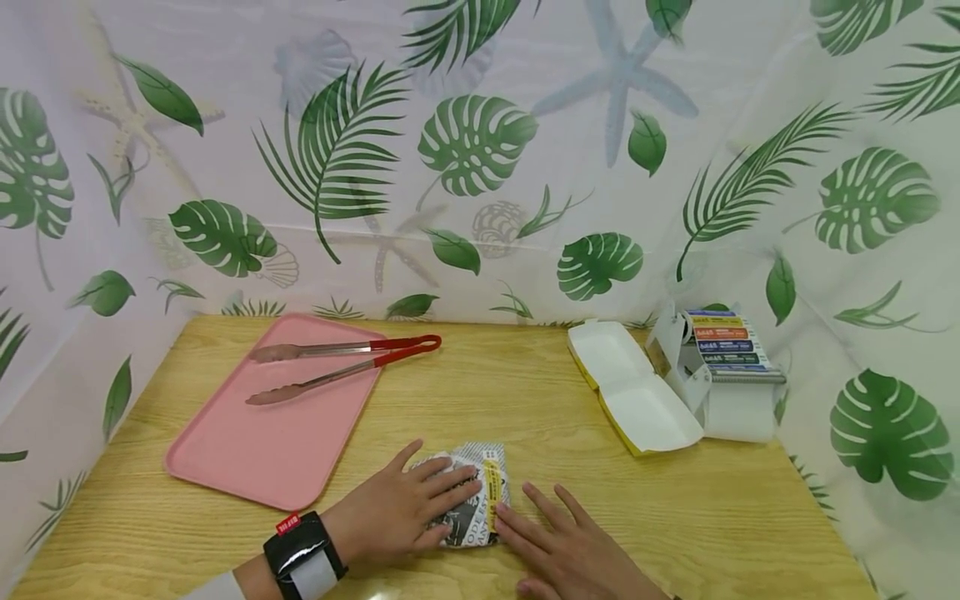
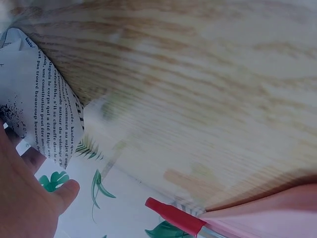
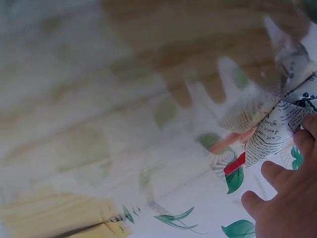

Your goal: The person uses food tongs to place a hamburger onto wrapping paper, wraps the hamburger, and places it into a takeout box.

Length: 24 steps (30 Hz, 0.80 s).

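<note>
A packet wrapped in newspaper-print paper sits near the front of the table, with a yellow strip on its right side. My left hand rests on it from the left, fingers straight and spread across the top. From the right, my right hand touches the packet's edge with extended fingertips. In the left wrist view, the printed paper rises to a folded corner above the thumb. The right wrist view shows pointed paper folds beside the right fingers. What the paper wraps is hidden.
A pink tray lies at the left, with red-handled metal tongs across its far end. At the back right stand an open white-and-yellow carton and a dispenser holding a white roll and rows of coloured labels. Leaf-patterned cloth encloses the table.
</note>
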Tool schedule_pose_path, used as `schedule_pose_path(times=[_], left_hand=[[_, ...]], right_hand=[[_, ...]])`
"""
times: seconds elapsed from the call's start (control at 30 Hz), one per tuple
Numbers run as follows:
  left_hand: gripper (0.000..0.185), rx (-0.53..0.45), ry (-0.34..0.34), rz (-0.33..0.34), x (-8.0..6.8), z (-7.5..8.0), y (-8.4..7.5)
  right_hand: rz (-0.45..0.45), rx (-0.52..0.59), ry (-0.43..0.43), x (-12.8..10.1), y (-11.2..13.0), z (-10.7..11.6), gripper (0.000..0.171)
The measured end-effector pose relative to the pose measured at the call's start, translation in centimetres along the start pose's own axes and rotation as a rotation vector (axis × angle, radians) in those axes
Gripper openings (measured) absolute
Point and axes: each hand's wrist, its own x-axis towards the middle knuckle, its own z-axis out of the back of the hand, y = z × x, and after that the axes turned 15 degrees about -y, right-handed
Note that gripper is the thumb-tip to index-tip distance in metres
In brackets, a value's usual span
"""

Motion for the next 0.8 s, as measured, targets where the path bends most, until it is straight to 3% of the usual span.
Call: schedule_pose_path(times=[0.1,0.17,0.27,0.4,0.47,0.53,0.67,0.8], left_hand=[[0.056,-0.028,0.008,0.016,-0.1,-0.1,-0.1],[0.056,-0.053,0.012,0.026,-0.1,-0.1,-0.1],[0.056,-0.085,0.005,0.032,-0.1,-0.2,-0.1],[0.059,-0.112,-0.008,0.034,0.0,-0.2,0.0],[0.060,-0.127,-0.006,0.040,0.0,0.0,0.0],[0.061,-0.144,0.011,0.052,0.0,0.2,0.0],[0.062,-0.174,0.036,0.072,0.0,0.4,-0.1],[0.061,-0.176,0.014,0.080,-0.1,0.5,-0.1]], right_hand=[[-0.014,0.017,0.006,0.0,0.1,0.0,0.057],[-0.079,0.060,0.002,0.2,-0.2,0.4,0.055],[-0.268,0.088,-0.057,0.1,-2.2,1.1,0.051],[-0.559,-0.046,-0.168,-1.0,-7.2,1.9,0.044],[-0.675,-0.117,-0.149,-1.9,-9.2,2.0,0.040],[-0.765,-0.151,-0.076,-2.7,-10.4,2.0,0.035],[-0.847,-0.115,0.038,-3.4,-10.9,1.7,0.016],[-0.838,-0.092,0.020,-2.7,-10.2,1.5,0.006]])
